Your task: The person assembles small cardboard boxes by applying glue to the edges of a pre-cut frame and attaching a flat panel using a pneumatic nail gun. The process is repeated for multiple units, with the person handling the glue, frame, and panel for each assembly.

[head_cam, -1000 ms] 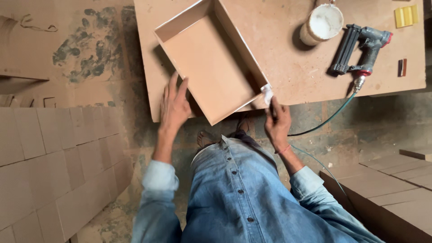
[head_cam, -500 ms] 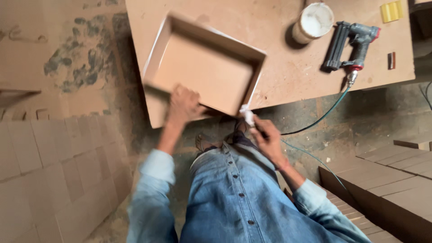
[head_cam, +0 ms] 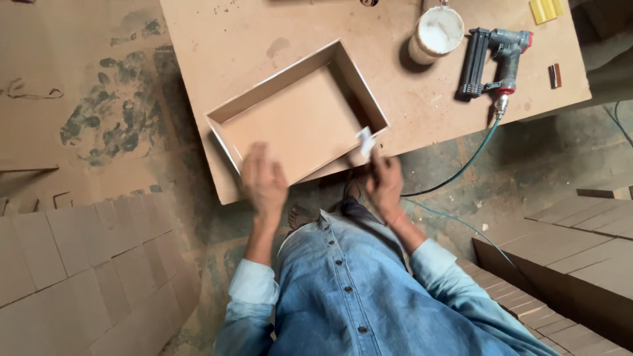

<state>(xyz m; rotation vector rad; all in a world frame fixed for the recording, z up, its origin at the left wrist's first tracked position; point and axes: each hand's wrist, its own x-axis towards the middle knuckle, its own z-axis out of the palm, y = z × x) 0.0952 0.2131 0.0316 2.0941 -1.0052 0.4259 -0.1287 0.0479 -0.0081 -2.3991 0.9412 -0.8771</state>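
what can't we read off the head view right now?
- Left hand: motion-blurred; contact with the open brown box unclear.
- Right hand: blurred; its grip on the small white piece can't be judged, nor what the piece is.
- White cup: contents not discernible.
- Yellow block: cut off by the top edge.

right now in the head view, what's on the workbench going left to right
open wooden box → white tub → nail gun → yellow block
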